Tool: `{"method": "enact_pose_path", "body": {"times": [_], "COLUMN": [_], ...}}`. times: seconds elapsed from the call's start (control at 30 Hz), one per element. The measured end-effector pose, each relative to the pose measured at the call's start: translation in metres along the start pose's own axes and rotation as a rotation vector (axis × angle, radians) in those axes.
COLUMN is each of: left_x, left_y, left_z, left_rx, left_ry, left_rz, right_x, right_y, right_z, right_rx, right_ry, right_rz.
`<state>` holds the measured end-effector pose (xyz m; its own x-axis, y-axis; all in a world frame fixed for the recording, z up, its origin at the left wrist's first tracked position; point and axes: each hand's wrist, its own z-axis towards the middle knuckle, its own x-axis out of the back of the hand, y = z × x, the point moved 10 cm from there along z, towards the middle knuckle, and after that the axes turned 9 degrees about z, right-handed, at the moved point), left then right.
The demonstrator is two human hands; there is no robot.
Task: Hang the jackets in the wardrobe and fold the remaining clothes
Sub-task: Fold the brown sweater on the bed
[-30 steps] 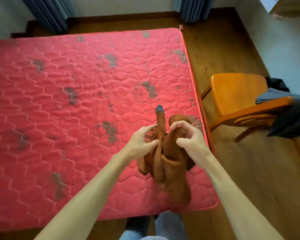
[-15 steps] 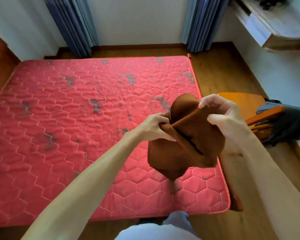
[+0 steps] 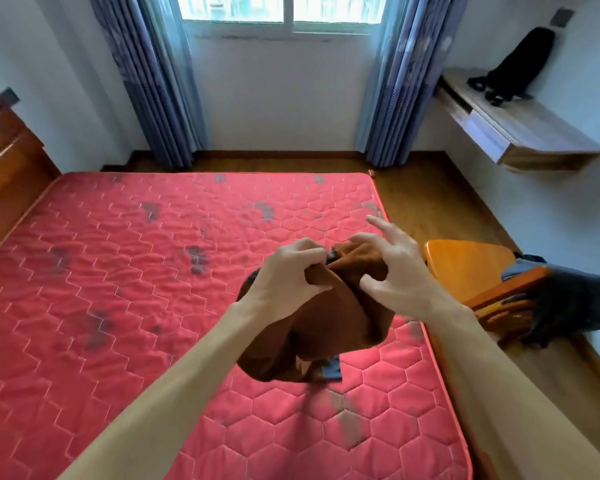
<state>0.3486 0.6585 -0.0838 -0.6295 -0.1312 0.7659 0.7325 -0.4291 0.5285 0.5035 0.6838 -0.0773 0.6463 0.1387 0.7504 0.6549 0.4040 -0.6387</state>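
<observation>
A bunched brown garment with dark grey trim hangs in the air above the right side of the red quilted mattress. My left hand grips its top edge with curled fingers. Just to the right of it, my right hand has its fingers spread and mostly straight; the fingertips touch the cloth's upper fold. A dark garment is draped over the back of the orange wooden chair on the right.
A wall shelf at the upper right carries a black bag. Blue curtains frame the window at the far wall. A wooden headboard stands at the left. Wooden floor runs between the mattress and the chair.
The view has tilted upward, bringing the window and shelf into sight. The brown garment has been lifted and bunched higher. My right hand has loosened from pinching the cloth to spread fingers.
</observation>
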Motion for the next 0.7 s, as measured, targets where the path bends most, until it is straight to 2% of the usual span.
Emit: {"method": "enact_pose_path", "body": {"times": [0.1, 0.2, 0.33, 0.4, 0.53, 0.63, 0.67, 0.7], "left_x": [0.019, 0.036, 0.051, 0.052, 0.044, 0.028, 0.024, 0.023], "left_y": [0.038, 0.061, 0.059, 0.045, -0.012, -0.027, -0.027, -0.029], "left_z": [-0.017, -0.031, -0.045, -0.055, -0.077, -0.095, -0.098, -0.096], "left_rx": [-0.208, -0.328, -0.323, -0.251, 0.066, 0.239, 0.300, 0.342], "left_ry": [0.052, 0.074, 0.069, 0.029, -0.152, -0.383, -0.413, -0.373], "left_rz": [0.071, 0.128, 0.185, 0.184, 0.030, -0.293, -0.408, -0.469], "right_x": [-0.034, -0.063, -0.080, -0.083, -0.069, -0.056, -0.050, -0.046], "right_y": [-0.035, -0.041, -0.042, -0.043, -0.053, -0.062, -0.065, -0.069], "right_z": [0.009, 0.017, 0.020, 0.018, 0.013, 0.011, 0.010, 0.010], "right_rx": [0.153, 0.110, 0.086, 0.122, 0.184, 0.213, 0.213, 0.223], "right_ry": [-0.227, -0.444, -0.496, -0.442, -0.274, -0.194, -0.177, -0.167], "right_rz": [-0.038, 0.098, 0.152, 0.177, 0.259, 0.289, 0.298, 0.295]}}
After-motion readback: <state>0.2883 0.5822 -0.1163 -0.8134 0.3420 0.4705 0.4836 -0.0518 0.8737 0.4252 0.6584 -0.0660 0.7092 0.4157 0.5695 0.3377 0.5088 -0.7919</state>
